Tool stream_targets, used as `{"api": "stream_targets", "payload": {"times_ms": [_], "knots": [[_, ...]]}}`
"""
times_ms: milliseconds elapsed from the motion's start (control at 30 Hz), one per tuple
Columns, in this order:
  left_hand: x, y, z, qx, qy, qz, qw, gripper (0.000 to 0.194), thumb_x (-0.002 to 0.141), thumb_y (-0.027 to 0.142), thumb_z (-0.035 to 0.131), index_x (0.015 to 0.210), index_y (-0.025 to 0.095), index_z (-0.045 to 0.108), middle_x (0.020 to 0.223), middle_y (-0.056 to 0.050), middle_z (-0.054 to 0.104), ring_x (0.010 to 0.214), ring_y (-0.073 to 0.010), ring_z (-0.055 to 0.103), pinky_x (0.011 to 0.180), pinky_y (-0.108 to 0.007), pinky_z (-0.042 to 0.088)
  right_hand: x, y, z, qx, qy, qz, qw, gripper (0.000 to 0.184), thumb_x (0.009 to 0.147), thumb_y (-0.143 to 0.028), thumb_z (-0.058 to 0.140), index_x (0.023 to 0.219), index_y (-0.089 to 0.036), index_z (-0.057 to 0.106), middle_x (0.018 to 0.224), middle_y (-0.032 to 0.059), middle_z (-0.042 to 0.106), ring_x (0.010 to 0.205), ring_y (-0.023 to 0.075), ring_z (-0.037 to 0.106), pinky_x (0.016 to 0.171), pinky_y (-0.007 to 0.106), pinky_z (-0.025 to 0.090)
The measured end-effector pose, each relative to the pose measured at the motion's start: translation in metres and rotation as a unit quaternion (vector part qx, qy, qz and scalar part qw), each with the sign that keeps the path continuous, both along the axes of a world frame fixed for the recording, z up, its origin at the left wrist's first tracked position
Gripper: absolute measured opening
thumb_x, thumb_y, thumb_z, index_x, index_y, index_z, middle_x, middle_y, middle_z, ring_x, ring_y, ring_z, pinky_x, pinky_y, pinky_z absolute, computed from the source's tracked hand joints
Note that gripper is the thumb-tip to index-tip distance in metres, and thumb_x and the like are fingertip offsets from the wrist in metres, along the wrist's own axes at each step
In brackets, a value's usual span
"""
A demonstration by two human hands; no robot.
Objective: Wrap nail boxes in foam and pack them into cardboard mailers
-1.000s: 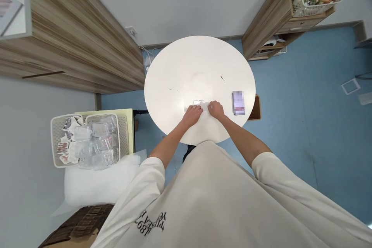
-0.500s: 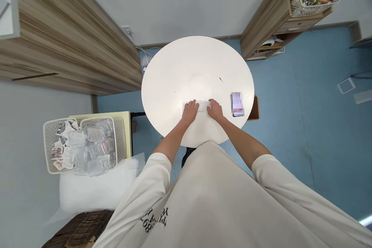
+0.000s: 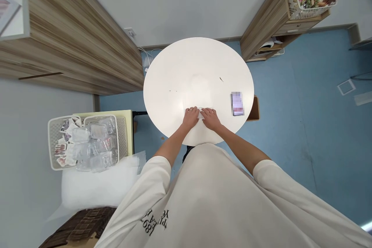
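Observation:
On the near part of the round white table (image 3: 200, 58), a small piece of translucent white wrapping (image 3: 200, 115) lies under my hands, much of it hidden. My left hand (image 3: 191, 116) presses its curled fingers over the left part of it. Close beside it, my right hand (image 3: 210, 118) bends its fingers over the right part, the fingertips almost meeting the left ones. Whether anything lies inside the wrapping I cannot make out.
A phone (image 3: 237, 104) lies on the table's right side. White baskets (image 3: 52, 145) of clear packets and printed cards stand to the left, above a pile of white translucent sheets (image 3: 95, 188). A wooden cabinet (image 3: 270, 19) stands at the back right.
My hands have come closer together and slid slightly toward my body. The wrapping shows less between them. My head view has shifted a little.

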State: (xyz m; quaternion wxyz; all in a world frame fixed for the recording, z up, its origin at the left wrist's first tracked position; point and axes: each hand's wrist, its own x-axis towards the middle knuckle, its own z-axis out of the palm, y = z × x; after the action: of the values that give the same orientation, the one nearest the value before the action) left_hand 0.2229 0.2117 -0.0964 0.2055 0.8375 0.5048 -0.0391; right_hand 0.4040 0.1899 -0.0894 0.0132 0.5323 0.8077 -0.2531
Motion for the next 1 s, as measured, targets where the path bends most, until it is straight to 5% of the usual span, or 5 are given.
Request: {"api": "stream_targets", "payload": {"times_ms": [433,567,767,900,1000], "knots": [[0.001,-0.067,0.010,-0.042,-0.018,0.019,0.999,0.034,0.085,0.030,0.065,0.116,0.020,0.056,0.123,-0.012,0.060,0.116,-0.0303,0.055,0.101,-0.044,0.038,0.008,-0.043,-0.001,-0.002,-0.015,0.113,0.993,0.037,0.089,-0.012,0.052,0.126,-0.016,0.059,0.134,0.0158,0.061,0.124,0.0319,0.053,0.108,0.046,0.033],[-0.002,-0.062,0.015,-0.063,-0.037,0.037,0.997,0.036,0.086,0.035,0.065,0.117,0.020,0.056,0.131,-0.014,0.055,0.118,-0.0302,0.056,0.100,-0.042,0.041,0.009,-0.025,0.010,-0.046,-0.005,0.120,0.992,0.029,0.089,-0.018,0.058,0.118,-0.016,0.061,0.124,0.0142,0.065,0.116,0.0308,0.058,0.102,0.042,0.040],[-0.007,-0.041,0.020,-0.085,-0.059,0.037,0.994,0.026,0.096,0.035,0.048,0.116,0.020,0.056,0.114,-0.009,0.064,0.105,-0.0247,0.063,0.108,-0.042,0.037,0.012,0.008,0.029,-0.157,0.017,0.107,0.982,0.026,0.101,-0.024,0.047,0.121,-0.021,0.063,0.115,0.0097,0.070,0.101,0.0255,0.065,0.083,0.035,0.046],[-0.007,-0.025,0.020,-0.076,-0.052,0.057,0.994,0.028,0.103,0.029,0.035,0.123,0.019,0.053,0.099,-0.006,0.069,0.099,-0.0224,0.066,0.117,-0.044,0.026,0.006,0.022,0.028,-0.156,0.019,0.056,0.986,0.033,0.106,-0.028,0.038,0.131,-0.022,0.059,0.119,0.0108,0.068,0.103,0.0252,0.065,0.084,0.034,0.046],[-0.005,-0.015,0.016,-0.046,-0.030,0.078,0.995,0.029,0.104,0.027,0.033,0.122,0.020,0.055,0.111,-0.010,0.069,0.114,-0.0243,0.062,0.119,-0.045,0.024,-0.002,0.031,0.021,-0.122,-0.001,0.035,0.992,0.037,0.107,-0.030,0.033,0.135,-0.021,0.056,0.119,0.0127,0.067,0.104,0.0264,0.063,0.086,0.036,0.045]]}}
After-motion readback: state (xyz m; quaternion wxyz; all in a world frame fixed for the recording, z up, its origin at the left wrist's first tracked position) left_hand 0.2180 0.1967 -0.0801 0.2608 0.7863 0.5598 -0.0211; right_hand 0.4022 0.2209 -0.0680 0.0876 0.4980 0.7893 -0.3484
